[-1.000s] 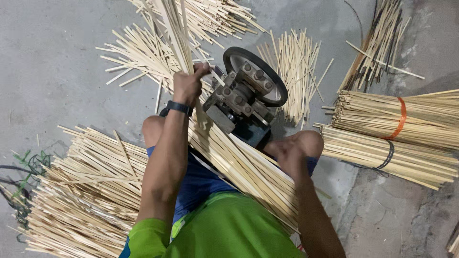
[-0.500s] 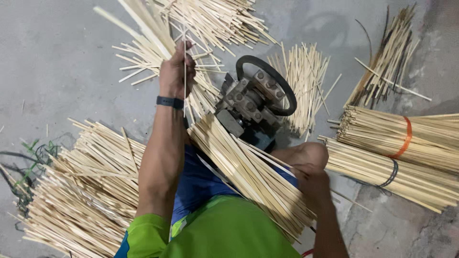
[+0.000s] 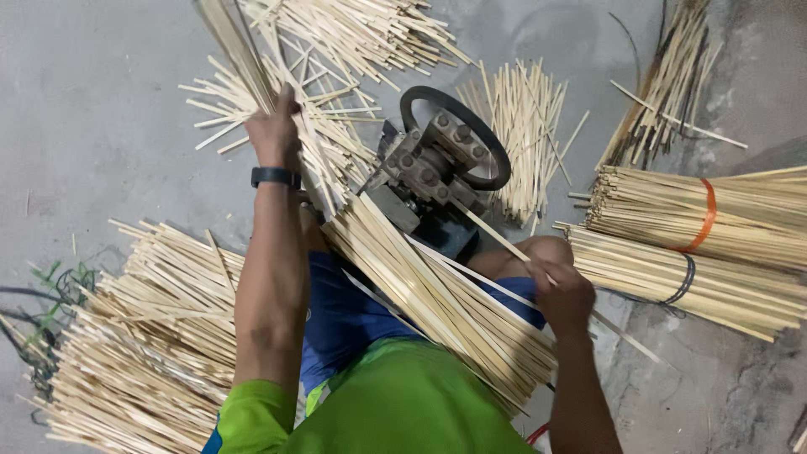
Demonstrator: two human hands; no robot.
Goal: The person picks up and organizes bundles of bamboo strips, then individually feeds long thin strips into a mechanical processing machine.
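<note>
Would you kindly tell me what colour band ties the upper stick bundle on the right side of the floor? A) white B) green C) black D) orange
D: an orange band wraps the upper bundle, while the lower bundle beneath it has a dark band.

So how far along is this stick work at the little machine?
Looks done: split sticks fanned out beyond the machine. In hand: the right hand holds one stick angled into the machine, while the left hand grips strips on its far side. Left: the bundle across the lap, the floor pile and two tied bundles.
</note>
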